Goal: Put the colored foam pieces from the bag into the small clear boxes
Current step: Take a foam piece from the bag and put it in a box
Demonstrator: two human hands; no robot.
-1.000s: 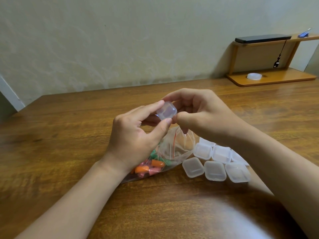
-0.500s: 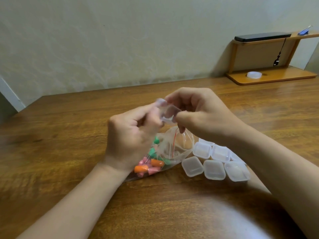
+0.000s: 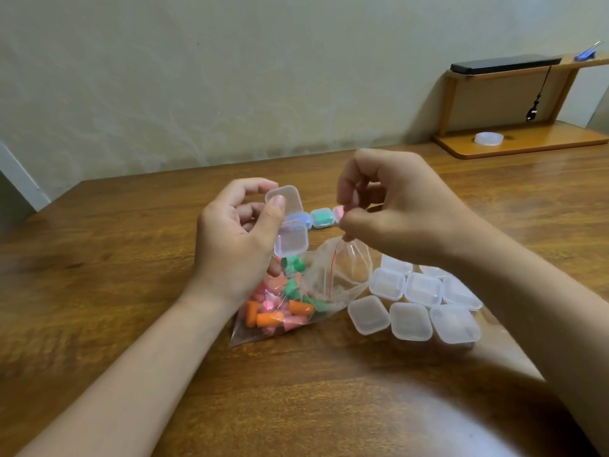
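Observation:
My left hand (image 3: 230, 245) holds a small clear box (image 3: 291, 240) with its hinged lid flipped up. My right hand (image 3: 405, 212) is pinched shut on the raised rim of the clear zip bag (image 3: 342, 275). The bag lies on the table between my hands, and its lower part holds orange, pink and green foam pieces (image 3: 273, 311). Several closed clear boxes (image 3: 412, 319) are clustered to the right of the bag, partly under my right forearm. Behind my hands stands a row of filled boxes: blue (image 3: 301, 219), green (image 3: 323, 217) and pink (image 3: 338, 211).
The wooden table (image 3: 131, 258) runs back to a pale wall. At the back right stands a small wooden shelf (image 3: 520, 143) with a roll of tape (image 3: 489, 138) on its base and a black device (image 3: 504, 64) on top.
The box held closed between both hands is now open in my left hand alone. My right hand has drawn away to the right, onto the bag's rim.

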